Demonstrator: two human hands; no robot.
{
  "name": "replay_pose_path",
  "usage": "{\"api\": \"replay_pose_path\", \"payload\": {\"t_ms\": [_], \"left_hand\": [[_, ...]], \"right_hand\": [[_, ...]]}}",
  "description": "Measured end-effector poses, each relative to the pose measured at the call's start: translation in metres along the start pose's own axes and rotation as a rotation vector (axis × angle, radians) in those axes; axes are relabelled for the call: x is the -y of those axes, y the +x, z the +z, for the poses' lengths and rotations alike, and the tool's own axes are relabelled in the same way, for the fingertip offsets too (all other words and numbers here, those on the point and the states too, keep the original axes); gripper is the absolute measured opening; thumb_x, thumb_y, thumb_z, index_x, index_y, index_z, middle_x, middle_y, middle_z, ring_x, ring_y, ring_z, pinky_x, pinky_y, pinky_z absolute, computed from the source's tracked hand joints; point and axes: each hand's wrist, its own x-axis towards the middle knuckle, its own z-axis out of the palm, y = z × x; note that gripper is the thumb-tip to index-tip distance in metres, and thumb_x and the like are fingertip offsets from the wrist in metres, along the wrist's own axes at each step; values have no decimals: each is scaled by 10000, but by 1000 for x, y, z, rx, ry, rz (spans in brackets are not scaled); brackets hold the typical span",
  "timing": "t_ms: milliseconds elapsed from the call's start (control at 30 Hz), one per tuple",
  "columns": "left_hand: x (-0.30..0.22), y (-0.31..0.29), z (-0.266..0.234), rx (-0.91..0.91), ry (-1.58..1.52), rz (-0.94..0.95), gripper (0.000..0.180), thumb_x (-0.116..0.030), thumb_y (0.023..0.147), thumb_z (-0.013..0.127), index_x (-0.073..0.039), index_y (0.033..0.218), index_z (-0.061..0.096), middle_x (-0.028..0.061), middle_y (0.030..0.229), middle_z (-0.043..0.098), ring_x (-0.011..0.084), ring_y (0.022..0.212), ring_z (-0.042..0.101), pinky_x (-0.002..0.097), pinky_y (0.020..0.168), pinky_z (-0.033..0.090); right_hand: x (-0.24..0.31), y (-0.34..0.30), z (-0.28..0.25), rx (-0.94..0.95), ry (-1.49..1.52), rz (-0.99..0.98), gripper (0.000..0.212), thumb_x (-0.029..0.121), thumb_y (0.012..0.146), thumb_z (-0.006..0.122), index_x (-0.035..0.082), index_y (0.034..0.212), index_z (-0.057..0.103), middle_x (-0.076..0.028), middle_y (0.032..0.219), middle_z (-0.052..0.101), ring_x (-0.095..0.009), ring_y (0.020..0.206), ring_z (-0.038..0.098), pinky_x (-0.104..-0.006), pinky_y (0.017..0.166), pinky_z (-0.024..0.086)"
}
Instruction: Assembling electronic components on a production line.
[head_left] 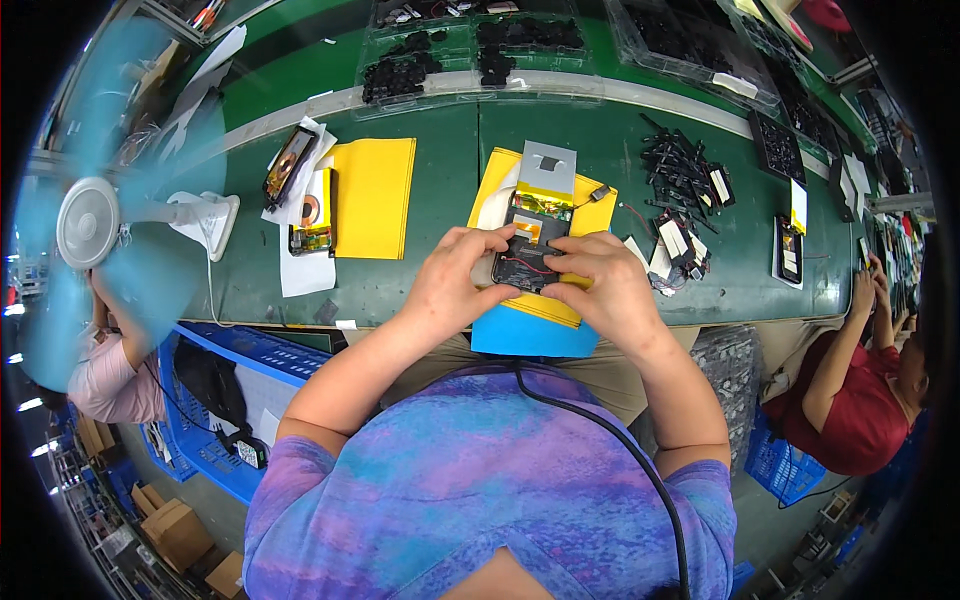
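Observation:
In front of me an opened black electronic device housing (524, 262) lies on yellow sheets (487, 190) over a blue sheet (530, 334). My left hand (458, 268) grips its left side, thumb at the lower edge and fingertips on top. Its right side is held by my right hand (606, 278), fingers bent over the black face and thumb low. A thin red wire crosses the housing between my hands. Beyond it sits a green circuit board (541, 208) with yellow tape, joined to a flat silver-grey panel (548, 166). A small connector (599, 192) on a cable lies to the right.
On the left, opened devices (313, 215) rest by another yellow sheet (376, 200), near a blue spinning fan (88, 222). To the right lie piled black strips (684, 165) and small wired parts (680, 248). Trays of black parts (400, 72) line the back. Co-workers sit on both sides.

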Motion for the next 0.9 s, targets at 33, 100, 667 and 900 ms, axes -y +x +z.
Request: {"api": "replay_pose_path", "payload": {"t_ms": [33, 100, 667, 900], "left_hand": [[0, 0, 0, 3, 15, 6, 524, -112, 668, 884, -53, 1090, 579, 61, 1308, 677, 323, 1157, 591, 414, 986, 510], [0, 1, -1, 7, 28, 12, 524, -113, 665, 885, -52, 1087, 580, 59, 1309, 677, 321, 1146, 592, 411, 981, 512], [-1, 4, -4, 107, 94, 204, 285, -130, 765, 807, -45, 1015, 701, 78, 1282, 689, 334, 1131, 556, 411, 981, 478], [-1, 1, -3, 86, 152, 248, 277, -120, 747, 815, -49, 989, 700, 53, 1296, 688, 317, 1102, 574, 411, 966, 486]], "right_hand": [[-1, 1, 0, 2, 0, 0, 350, 142, 671, 864, 35, 994, 781, -143, 1104, 741, -325, 1004, 674, -412, 891, 542], [-2, 2, 1, 14, -31, -24, 312, 163, 694, 845, 50, 979, 784, -116, 1109, 736, -317, 1015, 667, -413, 911, 533], [-19, 4, 3, -10, 371, 178, 194, 54, 766, 831, 16, 946, 771, -101, 1180, 666, -189, 917, 676, -301, 796, 550], [-22, 10, 13, -187, 235, 282, 100, 59, 819, 800, 3, 867, 734, -66, 812, 661, -144, 661, 637, -280, 610, 511]]}}
